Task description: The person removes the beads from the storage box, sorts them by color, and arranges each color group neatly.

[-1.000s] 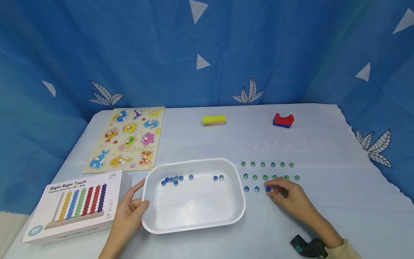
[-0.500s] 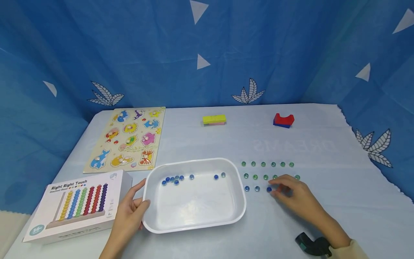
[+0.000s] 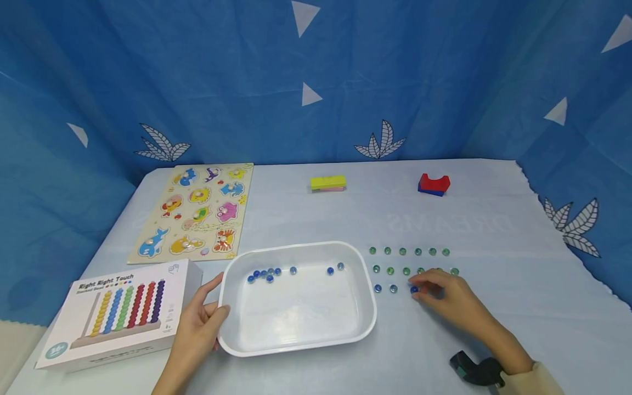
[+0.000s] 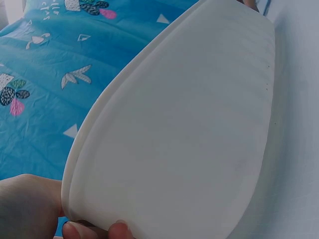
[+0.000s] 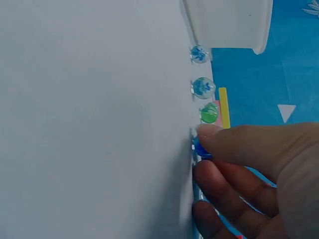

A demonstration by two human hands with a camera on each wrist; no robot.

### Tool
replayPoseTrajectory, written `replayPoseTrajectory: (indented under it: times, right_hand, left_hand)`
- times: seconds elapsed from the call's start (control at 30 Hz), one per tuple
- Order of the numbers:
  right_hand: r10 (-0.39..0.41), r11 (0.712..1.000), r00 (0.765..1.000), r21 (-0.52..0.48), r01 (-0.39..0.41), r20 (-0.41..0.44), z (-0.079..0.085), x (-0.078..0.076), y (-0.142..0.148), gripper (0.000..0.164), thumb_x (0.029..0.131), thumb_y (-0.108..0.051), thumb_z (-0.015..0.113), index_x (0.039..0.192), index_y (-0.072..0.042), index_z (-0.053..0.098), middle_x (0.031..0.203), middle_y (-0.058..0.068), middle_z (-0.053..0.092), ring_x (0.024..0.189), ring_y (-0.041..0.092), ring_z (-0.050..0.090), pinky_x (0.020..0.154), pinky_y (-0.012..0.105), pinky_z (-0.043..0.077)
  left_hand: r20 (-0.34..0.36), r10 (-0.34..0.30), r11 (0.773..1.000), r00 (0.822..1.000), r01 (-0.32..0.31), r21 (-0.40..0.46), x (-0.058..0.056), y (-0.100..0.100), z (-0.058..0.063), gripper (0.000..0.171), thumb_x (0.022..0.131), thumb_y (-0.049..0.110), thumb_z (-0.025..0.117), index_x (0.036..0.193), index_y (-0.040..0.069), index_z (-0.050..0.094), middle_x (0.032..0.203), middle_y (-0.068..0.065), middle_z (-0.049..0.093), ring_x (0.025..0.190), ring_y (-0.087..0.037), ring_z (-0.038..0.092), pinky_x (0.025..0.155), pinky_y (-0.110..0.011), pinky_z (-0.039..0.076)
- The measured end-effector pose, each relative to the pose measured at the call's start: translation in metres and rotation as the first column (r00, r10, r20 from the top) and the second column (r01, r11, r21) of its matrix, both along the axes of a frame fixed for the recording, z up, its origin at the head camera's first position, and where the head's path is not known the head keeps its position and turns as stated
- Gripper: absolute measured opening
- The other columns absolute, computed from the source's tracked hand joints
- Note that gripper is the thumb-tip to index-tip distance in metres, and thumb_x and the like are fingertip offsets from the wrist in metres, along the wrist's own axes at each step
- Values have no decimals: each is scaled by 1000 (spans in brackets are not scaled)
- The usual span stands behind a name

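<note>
My left hand [image 3: 199,323] grips the left rim of a white tray [image 3: 296,350], thumb on the near side. The left wrist view shows the tray's outer wall [image 4: 174,124] with fingertips under its rim. Several blue and clear marbles [image 3: 270,278] lie along the tray's far part. To the right of the tray, my right hand [image 3: 451,299] pinches a dark blue marble [image 3: 413,289] at the table surface, between thumb and finger. Left of it sit two clear-blue marbles [image 3: 393,288] in the same row. Part of the held marble [image 5: 200,148] is hidden by the thumb.
Two rows of green marbles [image 3: 402,251] lie beyond the right hand, one partly covered by it. A boxed bead toy [image 3: 118,312] and an animal puzzle board [image 3: 197,214] are at the left. Yellow [image 3: 328,182] and red blocks [image 3: 434,183] stand at the back.
My right hand has shifted slightly to the right along with the dark blue marble, widening its gap from the neighbouring marble. The left hand keeps its hold on the tray.
</note>
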State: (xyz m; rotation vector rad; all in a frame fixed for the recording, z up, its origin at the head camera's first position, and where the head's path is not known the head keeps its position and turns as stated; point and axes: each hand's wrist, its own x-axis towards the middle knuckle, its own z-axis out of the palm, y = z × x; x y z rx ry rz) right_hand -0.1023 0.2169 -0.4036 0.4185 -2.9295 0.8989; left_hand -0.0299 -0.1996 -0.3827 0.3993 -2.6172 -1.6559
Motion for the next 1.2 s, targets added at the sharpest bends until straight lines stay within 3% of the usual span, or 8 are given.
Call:
replayPoseTrajectory:
  times: [0.53,1.2]
  right_hand:
    - [4,1000,999,9,-4,-33,-7,-4,-7,20,68,-14,76,85,-24,71,84,-11,65,74,-1,55,67,19,49]
    - [-2,1000,999,-2,3,37,-5,-2,-7,23,69,-17,76,90,-23,70,82,-11,62,71,-2,53,66,19,49]
  left_hand:
    - [-2,0,1000,1000,0,-6,0,0,-1,53,88,4,49,137,15,32,79,-13,68,33,-13,45,33,-25,38]
    - [-4,1,1000,1000,-2,-11,0,1,0,53,88,5,49,137,15,32,79,-13,68,34,-13,45,34,-25,39]
